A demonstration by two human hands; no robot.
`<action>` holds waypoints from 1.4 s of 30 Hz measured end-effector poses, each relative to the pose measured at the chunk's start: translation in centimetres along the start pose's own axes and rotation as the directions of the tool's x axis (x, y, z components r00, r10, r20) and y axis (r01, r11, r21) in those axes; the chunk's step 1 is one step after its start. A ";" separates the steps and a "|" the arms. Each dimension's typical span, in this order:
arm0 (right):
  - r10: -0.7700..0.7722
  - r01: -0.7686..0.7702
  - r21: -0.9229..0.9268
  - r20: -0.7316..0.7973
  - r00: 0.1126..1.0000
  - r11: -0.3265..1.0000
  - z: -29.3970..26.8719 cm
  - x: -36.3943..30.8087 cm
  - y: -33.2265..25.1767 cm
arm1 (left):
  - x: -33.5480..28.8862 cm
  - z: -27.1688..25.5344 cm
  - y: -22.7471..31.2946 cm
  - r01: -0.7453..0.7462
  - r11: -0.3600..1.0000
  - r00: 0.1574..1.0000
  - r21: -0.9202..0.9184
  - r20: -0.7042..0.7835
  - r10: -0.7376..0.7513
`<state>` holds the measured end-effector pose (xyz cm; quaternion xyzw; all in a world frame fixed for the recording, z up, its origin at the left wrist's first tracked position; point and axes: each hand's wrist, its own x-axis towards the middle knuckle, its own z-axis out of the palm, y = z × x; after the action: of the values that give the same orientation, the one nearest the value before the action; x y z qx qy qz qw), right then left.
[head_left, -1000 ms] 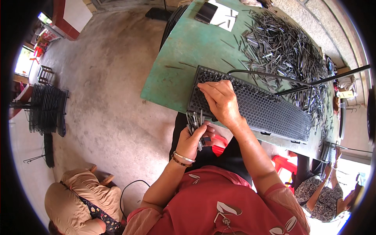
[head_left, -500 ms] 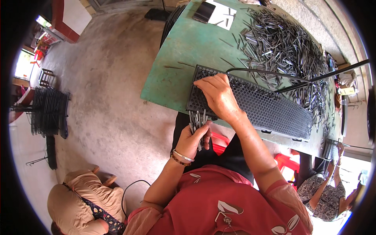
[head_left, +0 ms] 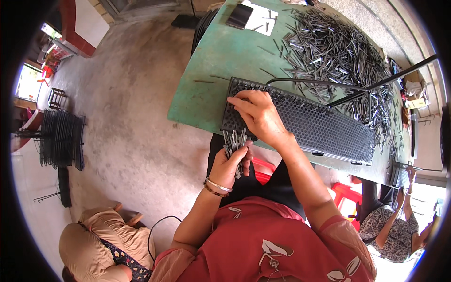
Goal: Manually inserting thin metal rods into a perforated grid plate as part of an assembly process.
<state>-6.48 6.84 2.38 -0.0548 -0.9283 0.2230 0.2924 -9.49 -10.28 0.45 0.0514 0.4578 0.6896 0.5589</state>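
A long black tray [head_left: 324, 129] with rows of round holes lies at the near edge of the green table. My right hand [head_left: 261, 116] is over the tray's left end, its thumb and fingers drawn together against the holes. Whatever they pinch is too small or hidden to make out. Just below the tray's near left corner, my left hand [head_left: 229, 165] is closed around a bundle of thin grey-black strips [head_left: 235, 141], their ends sticking up past the thumb. Some dark pieces stand in holes along the tray's far side.
A large heap of loose dark strips [head_left: 336, 49] covers the table's far right. A black metal rod frame [head_left: 319, 83] reaches over the tray. Towards the back lie a phone [head_left: 239, 16] and white paper [head_left: 261, 19]. One person [head_left: 105, 244] is at lower left, another [head_left: 390, 230] at right.
My right hand has shifted slightly left and down over the tray's left end. My left hand still grips the bundle. The whole view has tilted a little.
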 end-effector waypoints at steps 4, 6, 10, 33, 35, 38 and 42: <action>0.088 -0.078 0.079 -0.131 0.987 0.994 -1.3 -0.5 -0.4 | -0.1 0.0 -0.2 -0.047 0.999 0.999 0.002 -0.005 0.047; 0.336 -0.287 0.345 -0.090 0.938 0.893 -2.2 -1.3 -0.9 | -0.2 0.2 -0.2 -0.061 0.998 0.998 -0.014 -0.009 0.061; 0.476 -0.535 0.519 0.256 0.842 0.667 -3.6 -4.0 -2.4 | -0.3 1.0 0.0 -0.121 0.991 0.992 -0.054 0.015 0.122; 0.707 -0.515 0.796 0.165 0.688 0.316 -3.9 -3.4 0.1 | 1.0 2.2 -1.5 -0.039 0.995 0.998 0.094 -0.035 0.043; 0.696 -0.442 0.812 0.062 0.715 0.382 -3.2 -2.8 0.6 | 1.1 2.0 -1.7 -0.035 0.996 0.999 0.077 -0.038 0.038; 0.600 -0.427 0.639 -0.069 0.797 0.640 -2.0 -2.2 0.6 | 1.2 1.8 -1.5 0.010 1.000 0.998 0.028 -0.063 -0.008; 0.481 -0.376 0.427 -0.166 0.861 0.822 -0.5 -1.7 1.2 | 1.2 1.1 -1.7 0.050 0.996 0.994 0.069 -0.100 -0.043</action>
<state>-4.88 7.70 1.31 -0.2356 -0.7824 0.4495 0.3611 -8.11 -8.70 -0.59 0.0267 0.5101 0.6613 0.5493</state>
